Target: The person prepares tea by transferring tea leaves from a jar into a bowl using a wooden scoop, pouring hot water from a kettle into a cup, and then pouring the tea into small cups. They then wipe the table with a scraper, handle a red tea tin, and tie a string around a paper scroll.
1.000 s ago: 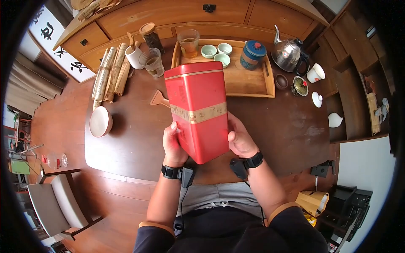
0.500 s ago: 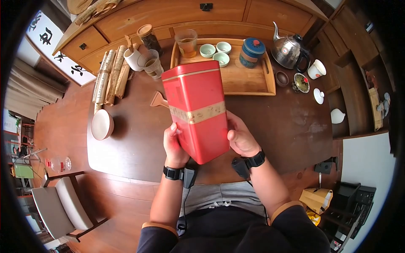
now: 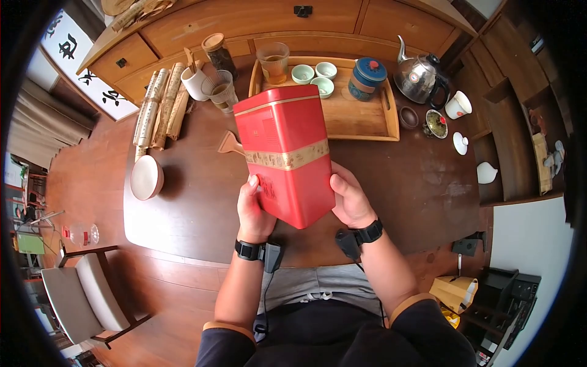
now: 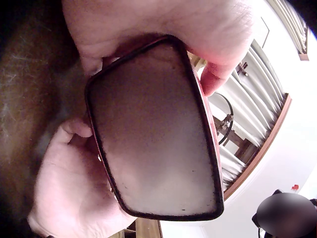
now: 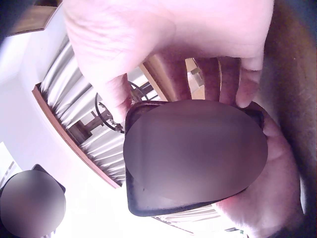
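Note:
A tall red tin (image 3: 287, 153) with a gold patterned band is held up over the table between both hands, lid end away from the body. The left hand (image 3: 254, 211) grips its lower left side, thumb on the near face. On the lower right side, the right hand (image 3: 351, 199) holds it, thumb along the edge and fingers behind. In the left wrist view the tin's flat, dark-rimmed base (image 4: 153, 134) faces the camera, with the left hand (image 4: 163, 25) above it. The right wrist view shows the right hand (image 5: 168, 39) with fingers spread along the tin.
Behind the tin, a wooden tray (image 3: 361, 125) bears green cups, a glass and a blue jar (image 3: 367, 79). A steel kettle (image 3: 419, 79), a white cup and a lidded bowl stand at right. Scrolls (image 3: 160, 107) and a bowl (image 3: 147, 177) lie left; a wooden scoop (image 3: 229, 144) is beside the tin.
The tin has turned slightly in the hands, showing more of its left face with dark lettering, and its lower end has risen a little. Both hands keep their hold.

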`<state>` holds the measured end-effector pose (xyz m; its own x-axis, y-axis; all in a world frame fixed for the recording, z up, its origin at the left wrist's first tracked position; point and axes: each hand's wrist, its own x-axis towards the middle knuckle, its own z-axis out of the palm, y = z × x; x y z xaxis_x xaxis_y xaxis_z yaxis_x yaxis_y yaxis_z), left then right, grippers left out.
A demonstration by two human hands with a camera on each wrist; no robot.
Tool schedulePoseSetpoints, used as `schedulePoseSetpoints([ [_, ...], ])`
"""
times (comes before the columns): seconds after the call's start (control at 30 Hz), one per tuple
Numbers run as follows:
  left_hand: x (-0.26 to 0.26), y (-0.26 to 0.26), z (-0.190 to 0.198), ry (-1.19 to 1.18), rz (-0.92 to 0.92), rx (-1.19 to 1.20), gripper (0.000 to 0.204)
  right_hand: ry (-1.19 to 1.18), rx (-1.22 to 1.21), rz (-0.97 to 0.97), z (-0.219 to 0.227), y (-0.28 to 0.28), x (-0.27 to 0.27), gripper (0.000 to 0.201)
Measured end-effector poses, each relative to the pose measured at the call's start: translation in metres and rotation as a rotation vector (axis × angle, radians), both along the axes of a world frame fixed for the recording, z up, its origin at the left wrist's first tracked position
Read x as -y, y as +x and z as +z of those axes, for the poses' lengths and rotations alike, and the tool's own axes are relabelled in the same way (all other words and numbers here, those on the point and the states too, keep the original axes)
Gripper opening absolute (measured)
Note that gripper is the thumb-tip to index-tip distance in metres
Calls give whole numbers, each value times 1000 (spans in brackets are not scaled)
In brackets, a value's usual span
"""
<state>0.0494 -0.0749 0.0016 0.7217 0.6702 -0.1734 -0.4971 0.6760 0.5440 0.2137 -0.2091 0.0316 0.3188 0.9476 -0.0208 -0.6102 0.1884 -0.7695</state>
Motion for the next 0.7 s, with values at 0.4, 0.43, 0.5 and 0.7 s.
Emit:
schedulePoseSetpoints([
  [0.4, 0, 1, 1, -23, 10, 3, 58, 13, -6, 8, -1, 1, -1, 71],
  [0.43, 0, 0, -2, -18, 12, 4, 58, 9, -9, 8, -2, 1, 0, 72],
  [0.5, -2, -1, -7, -10, 13, 4, 58, 14, 7, 12, -2, 1, 0, 78],
  [0.7, -2, -7, -6, -55, -87, 50, 56, 24, 149, 0, 6, -8, -4, 113],
])
